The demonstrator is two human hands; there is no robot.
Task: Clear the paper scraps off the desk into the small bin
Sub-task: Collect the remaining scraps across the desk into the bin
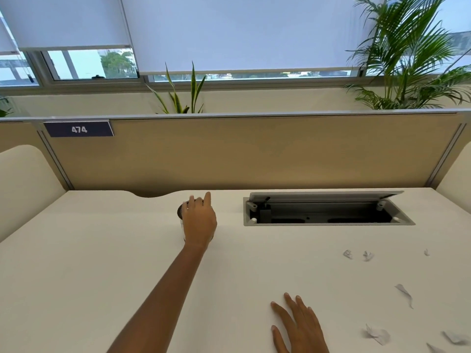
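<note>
My left hand [199, 222] reaches to the back middle of the white desk [102, 263] and covers a small dark round bin [180, 212], fingers wrapped over its rim; most of the bin is hidden. My right hand [298, 324] lies flat on the desk near the front, fingers spread, holding nothing. Several white paper scraps lie on the right side: a scrap [348, 254] with two more beside it further back, a long twisted scrap [404, 293], and a crumpled scrap [377, 335] near the front right corner.
An open cable hatch [326, 212] with its lid tilted up is sunk into the desk at the back right. A tan partition panel [242, 154] with a "474" label closes off the back. Plants stand behind it under the windows.
</note>
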